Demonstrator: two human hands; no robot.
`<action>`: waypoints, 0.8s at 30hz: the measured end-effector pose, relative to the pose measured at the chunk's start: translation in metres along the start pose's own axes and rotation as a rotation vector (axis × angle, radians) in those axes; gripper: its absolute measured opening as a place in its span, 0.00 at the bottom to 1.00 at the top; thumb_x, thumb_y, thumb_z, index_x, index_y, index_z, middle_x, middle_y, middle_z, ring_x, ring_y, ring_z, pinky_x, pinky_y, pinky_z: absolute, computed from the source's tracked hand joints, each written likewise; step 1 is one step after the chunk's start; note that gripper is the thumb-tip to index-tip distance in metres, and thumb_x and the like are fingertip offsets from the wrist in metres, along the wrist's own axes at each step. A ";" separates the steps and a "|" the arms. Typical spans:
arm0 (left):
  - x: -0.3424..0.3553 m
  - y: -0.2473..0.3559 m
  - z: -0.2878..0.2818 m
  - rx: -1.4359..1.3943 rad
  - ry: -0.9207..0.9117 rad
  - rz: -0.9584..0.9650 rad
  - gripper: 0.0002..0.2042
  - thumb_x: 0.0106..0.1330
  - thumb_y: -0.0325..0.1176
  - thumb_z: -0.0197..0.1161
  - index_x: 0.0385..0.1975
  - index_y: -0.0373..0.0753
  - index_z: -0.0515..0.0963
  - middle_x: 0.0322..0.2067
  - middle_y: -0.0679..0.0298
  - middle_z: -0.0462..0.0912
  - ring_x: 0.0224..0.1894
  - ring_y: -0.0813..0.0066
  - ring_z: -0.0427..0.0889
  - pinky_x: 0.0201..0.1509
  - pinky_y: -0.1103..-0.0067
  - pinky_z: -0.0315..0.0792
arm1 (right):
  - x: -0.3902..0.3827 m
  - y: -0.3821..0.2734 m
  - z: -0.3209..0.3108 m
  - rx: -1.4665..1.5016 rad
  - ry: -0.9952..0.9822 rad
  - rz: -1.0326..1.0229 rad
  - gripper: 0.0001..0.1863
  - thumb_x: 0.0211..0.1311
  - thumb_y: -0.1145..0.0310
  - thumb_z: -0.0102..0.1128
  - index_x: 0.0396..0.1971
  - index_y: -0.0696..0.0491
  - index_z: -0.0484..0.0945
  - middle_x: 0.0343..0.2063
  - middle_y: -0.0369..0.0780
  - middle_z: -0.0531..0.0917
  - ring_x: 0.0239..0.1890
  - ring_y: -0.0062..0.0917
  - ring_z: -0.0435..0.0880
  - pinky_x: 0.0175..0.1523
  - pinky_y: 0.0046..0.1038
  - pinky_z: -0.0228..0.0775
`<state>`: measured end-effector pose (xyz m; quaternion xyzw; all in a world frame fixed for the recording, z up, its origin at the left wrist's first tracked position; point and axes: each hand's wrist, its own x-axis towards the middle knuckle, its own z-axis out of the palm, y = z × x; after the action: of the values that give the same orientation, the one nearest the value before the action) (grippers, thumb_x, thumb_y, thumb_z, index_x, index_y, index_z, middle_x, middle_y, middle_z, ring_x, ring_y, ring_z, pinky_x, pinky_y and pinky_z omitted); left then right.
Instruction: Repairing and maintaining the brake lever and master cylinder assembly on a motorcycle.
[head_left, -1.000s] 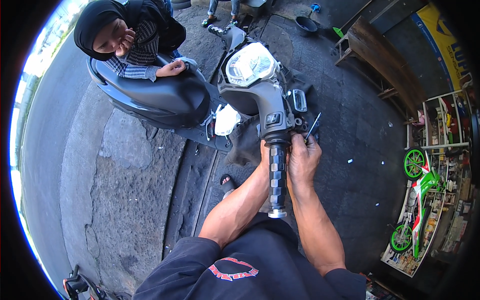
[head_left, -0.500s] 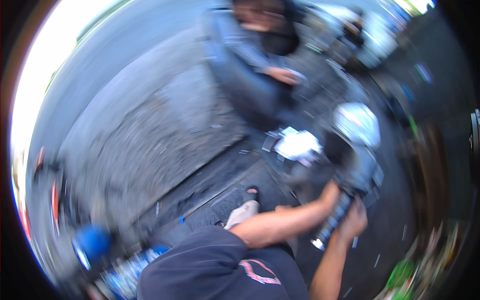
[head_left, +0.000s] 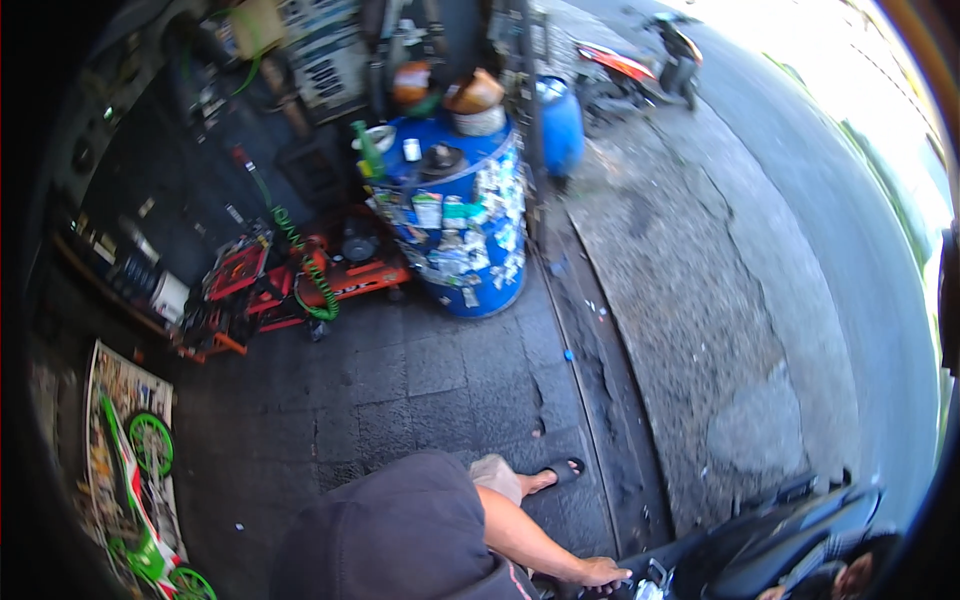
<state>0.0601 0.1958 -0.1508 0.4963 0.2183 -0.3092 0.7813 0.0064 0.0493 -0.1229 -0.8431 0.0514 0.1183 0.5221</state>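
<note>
My left hand (head_left: 603, 573) is at the bottom edge, right of centre, its forearm reaching out from under my dark shirt. Its fingers look curled on a dark part, most of which is cut off by the frame. Just right of the fingers lies a shiny metal part (head_left: 652, 582). Beyond it a black motorcycle body (head_left: 745, 550) fills the lower right. My right hand is out of view.
A big blue drum (head_left: 470, 245) plastered with stickers carries bottles and bowls. Left of it are an orange-red floor machine (head_left: 365, 280) and a coiled green hose (head_left: 315, 270). A blue barrel (head_left: 560, 130) and red motorbike (head_left: 625, 68) stand outside. Another person (head_left: 850, 578) is at lower right.
My view has swung far to the left, bringing the drum and workshop wall in. My right hand and the ribbed, shiny part between my hands have left the picture.
</note>
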 end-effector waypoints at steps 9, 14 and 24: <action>-0.173 0.093 -0.220 -0.122 0.539 0.655 0.22 0.77 0.47 0.56 0.37 0.31 0.87 0.35 0.57 0.91 0.41 0.70 0.88 0.50 0.72 0.79 | 0.015 -0.225 0.235 -0.270 -0.476 -0.416 0.25 0.79 0.58 0.51 0.60 0.63 0.77 0.30 0.52 0.85 0.27 0.35 0.78 0.34 0.37 0.73; -0.246 0.108 -0.378 -0.184 0.716 0.700 0.20 0.77 0.45 0.56 0.35 0.34 0.88 0.32 0.60 0.90 0.36 0.74 0.87 0.45 0.73 0.80 | -0.032 -0.306 0.396 -0.273 -0.499 -0.499 0.18 0.73 0.67 0.54 0.55 0.61 0.80 0.45 0.55 0.87 0.49 0.51 0.86 0.55 0.42 0.77; -0.411 0.090 -0.613 -0.736 1.215 0.737 0.22 0.76 0.46 0.59 0.25 0.36 0.86 0.23 0.63 0.87 0.23 0.77 0.81 0.31 0.77 0.74 | -0.094 -0.419 0.617 -0.771 -0.932 -0.697 0.15 0.70 0.64 0.56 0.35 0.63 0.81 0.33 0.59 0.85 0.40 0.55 0.87 0.45 0.47 0.76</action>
<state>-0.1915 0.8917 -0.0792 0.3284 0.5157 0.3851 0.6913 -0.0863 0.7850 0.0014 -0.7970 -0.4970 0.3030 0.1609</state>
